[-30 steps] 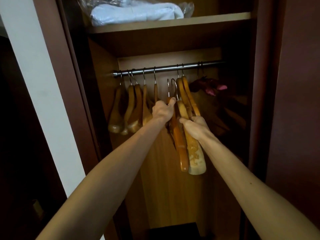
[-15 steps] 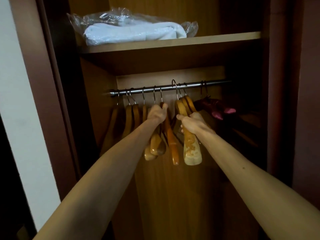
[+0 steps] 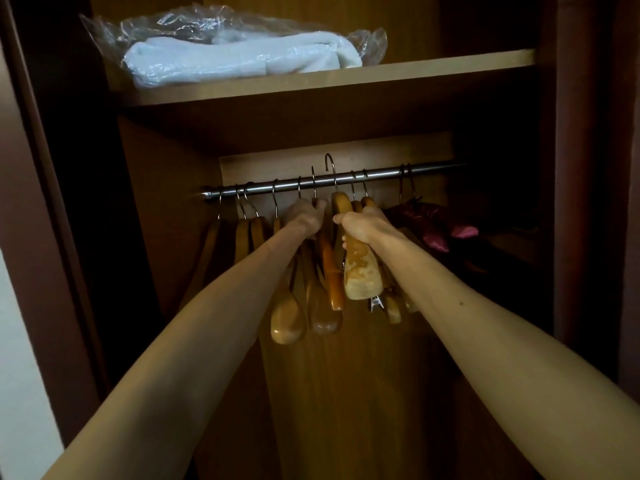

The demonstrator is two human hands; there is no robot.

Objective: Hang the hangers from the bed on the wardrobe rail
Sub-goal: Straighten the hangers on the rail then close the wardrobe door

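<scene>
Both arms are stretched into the wardrobe, up to the rail (image 3: 346, 177). The left hand (image 3: 306, 216) is closed around the neck of a hanger (image 3: 325, 320) just below the rail; its fingers are curled tight, and the hook (image 3: 313, 183) above them appears to lie over the rail. The right hand (image 3: 362, 228) is wrapped around a pale hanger (image 3: 362, 275), with the fingers (image 3: 341, 220) folded across the wood near its top. The hook of this hanger (image 3: 330, 168) is raised above the rail, directly above the fingers, and whether it rests on the rail cannot be told. An orange hanger (image 3: 332, 275) hangs between the two hands, just beside the pale one.

To the left of the left fingers, more hangers (image 3: 249, 233) are hung on the rail. Close behind the right fingers, two further hooks (image 3: 358, 185) are seen over the rail, and to the right of them a dark red padded hanger (image 3: 436, 230) is hung. Well above both hands, a bagged white bundle (image 3: 235, 57) is laid on the shelf (image 3: 433, 69).
</scene>
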